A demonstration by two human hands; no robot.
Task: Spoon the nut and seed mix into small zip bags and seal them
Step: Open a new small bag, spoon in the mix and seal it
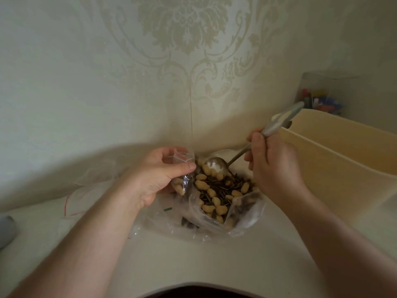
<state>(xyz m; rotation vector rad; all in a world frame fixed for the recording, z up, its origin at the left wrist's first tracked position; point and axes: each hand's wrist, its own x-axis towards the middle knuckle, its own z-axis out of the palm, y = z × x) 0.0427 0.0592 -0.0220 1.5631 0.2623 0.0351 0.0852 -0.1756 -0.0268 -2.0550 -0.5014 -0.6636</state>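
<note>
a home, damask wallpaper (pixel 193 39), cream plastic bin (pixel 343 151)

We have a single view, from a wide-angle camera worn on the head. It faces forward and down, close over the table (pixel 214 261), toward the patterned wall (pixel 150 61) behind it. Both forearms enter from the bottom edge. Straight lines bow near the frame edges.

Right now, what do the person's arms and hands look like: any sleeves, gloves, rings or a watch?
Both forearms are bare as far as the view shows, with no sleeves in sight. The left hand and right hand wear no gloves, and no rings, watch or bracelet show on the visible sides. Nails look short and unpainted.
</note>
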